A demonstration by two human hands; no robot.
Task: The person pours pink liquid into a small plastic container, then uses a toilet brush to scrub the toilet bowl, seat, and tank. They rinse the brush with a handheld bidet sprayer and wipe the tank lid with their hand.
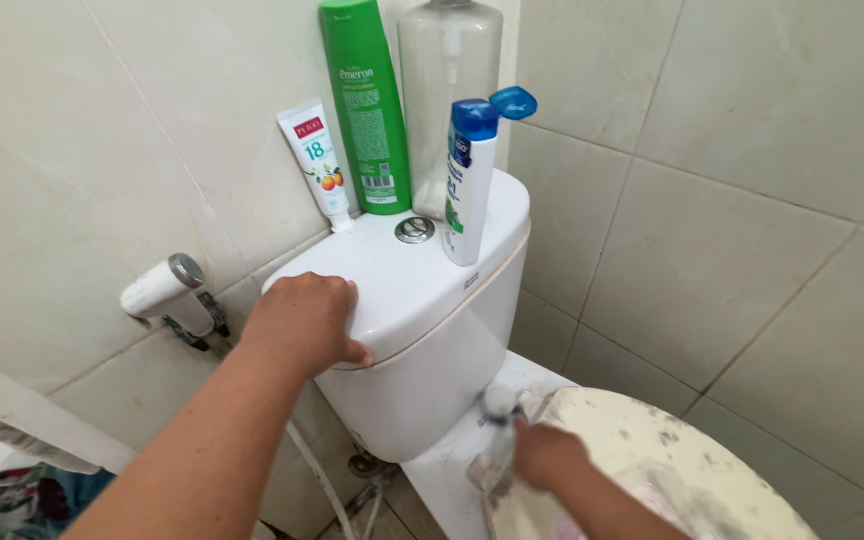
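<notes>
My left hand (300,325) rests on the front left corner of the white toilet tank lid (412,285), fingers curled over its edge. My right hand (544,455) is blurred and grips a crumpled white cloth (497,465) pressed against the toilet base just behind the closed, stained seat lid (652,455). The tank (442,370) stands between both hands.
On the tank lid stand a small white tube (318,165), a green bottle (366,105), a clear pump bottle (449,60) and a white bottle with an open blue cap (469,180). A chrome flush button (415,230) sits among them. A bidet sprayer (170,290) hangs on the tiled wall at left.
</notes>
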